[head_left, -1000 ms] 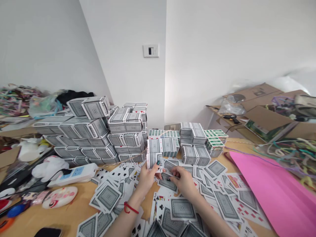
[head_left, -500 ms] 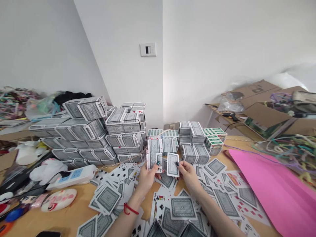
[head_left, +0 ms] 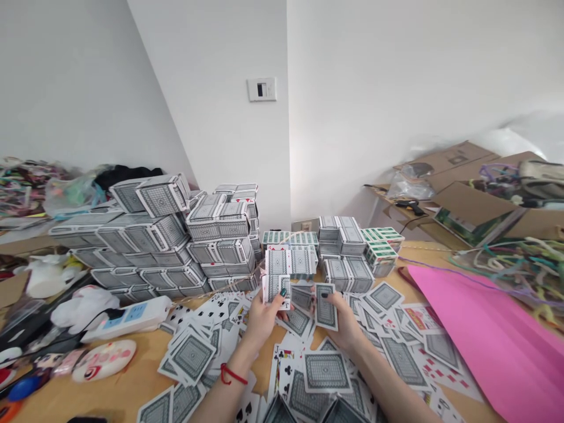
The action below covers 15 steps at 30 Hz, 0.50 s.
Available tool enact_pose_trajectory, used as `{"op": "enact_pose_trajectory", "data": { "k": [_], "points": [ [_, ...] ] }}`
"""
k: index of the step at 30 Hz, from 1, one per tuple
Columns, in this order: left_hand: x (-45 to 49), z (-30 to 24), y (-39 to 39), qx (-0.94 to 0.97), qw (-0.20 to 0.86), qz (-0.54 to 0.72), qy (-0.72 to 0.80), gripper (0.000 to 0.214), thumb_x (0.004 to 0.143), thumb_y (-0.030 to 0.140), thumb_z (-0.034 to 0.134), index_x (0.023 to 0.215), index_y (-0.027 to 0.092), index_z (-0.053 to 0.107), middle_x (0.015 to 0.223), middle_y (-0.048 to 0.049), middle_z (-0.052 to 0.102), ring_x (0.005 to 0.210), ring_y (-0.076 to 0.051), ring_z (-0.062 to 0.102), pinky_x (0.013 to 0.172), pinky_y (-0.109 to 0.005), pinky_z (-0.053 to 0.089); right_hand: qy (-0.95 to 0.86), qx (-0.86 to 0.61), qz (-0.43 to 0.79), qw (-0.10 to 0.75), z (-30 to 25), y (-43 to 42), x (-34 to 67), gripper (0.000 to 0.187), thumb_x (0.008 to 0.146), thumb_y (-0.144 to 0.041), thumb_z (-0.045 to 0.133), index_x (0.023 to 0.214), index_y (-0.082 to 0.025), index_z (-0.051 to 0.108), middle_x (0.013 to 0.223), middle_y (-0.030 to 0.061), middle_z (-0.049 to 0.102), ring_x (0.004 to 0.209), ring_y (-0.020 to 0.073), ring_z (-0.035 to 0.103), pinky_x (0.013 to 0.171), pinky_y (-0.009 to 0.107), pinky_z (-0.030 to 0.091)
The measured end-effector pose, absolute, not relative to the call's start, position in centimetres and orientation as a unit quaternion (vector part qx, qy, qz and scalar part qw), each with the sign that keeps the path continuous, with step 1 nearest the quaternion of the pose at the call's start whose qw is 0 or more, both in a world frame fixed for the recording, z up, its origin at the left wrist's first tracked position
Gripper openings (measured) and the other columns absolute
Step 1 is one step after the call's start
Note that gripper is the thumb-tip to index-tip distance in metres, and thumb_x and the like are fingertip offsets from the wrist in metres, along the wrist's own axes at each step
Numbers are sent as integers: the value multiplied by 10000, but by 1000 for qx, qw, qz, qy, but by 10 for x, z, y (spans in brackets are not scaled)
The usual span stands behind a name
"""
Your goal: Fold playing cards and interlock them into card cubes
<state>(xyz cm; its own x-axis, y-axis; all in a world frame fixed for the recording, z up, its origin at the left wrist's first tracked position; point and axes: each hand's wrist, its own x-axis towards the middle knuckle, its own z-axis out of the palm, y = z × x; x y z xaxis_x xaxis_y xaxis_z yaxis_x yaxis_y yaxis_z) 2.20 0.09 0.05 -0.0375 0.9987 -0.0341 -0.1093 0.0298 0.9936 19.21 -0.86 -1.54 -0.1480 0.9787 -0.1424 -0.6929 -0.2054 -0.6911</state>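
While the left hand grips a card piece near its lower edge, thumb on top, the right hand pinches a single card, patterned back showing. Key relation: card sits just right of the piece and a little nearer the body, a gap between them, its long axis running away from the wearer, roughly parallel to the piece's; right hand is the nearer one, being on it. Farther out, loose cards litter the table, card blocks stack behind to the left, and a pink sheet lies right.
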Motion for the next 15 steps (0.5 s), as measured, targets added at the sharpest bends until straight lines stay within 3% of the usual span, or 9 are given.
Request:
{"op": "enact_pose_trajectory", "data": {
  "k": [4,7,12,15],
  "points": [
    [23,4,0,434,533,528,499,205,677,319,635,751,147,549,541,-17,651,356,-103,486,395,-228,410,-290,-304,689,591,-15,-8,190,235,644,-375,711,746,-183,623,595,-24,585,453,87,486,429,195,370],
    [22,5,0,415,562,517,494,183,674,298,640,723,134,574,568,-40,669,367,-98,493,405,-222,401,-303,-339,668,589,-15,-7,187,263,582,-315,770,736,-180,603,645,-16,610,474,88,495,429,188,357],
    [17,1,0,337,668,489,449,166,685,268,648,637,118,597,596,-57,678,397,-76,508,413,-189,375,-289,-368,637,613,-14,-4,186,527,548,-284,792,1010,-229,546,789,1,662,602,145,586,551,241,444],
    [13,-1,2,265,731,471,417,148,703,215,644,615,107,596,584,-54,665,414,-66,516,413,-173,376,-312,-388,627,599,-16,-4,187,409,578,-334,772,900,-184,569,690,-4,643,524,117,553,485,212,417]
  ]
}}
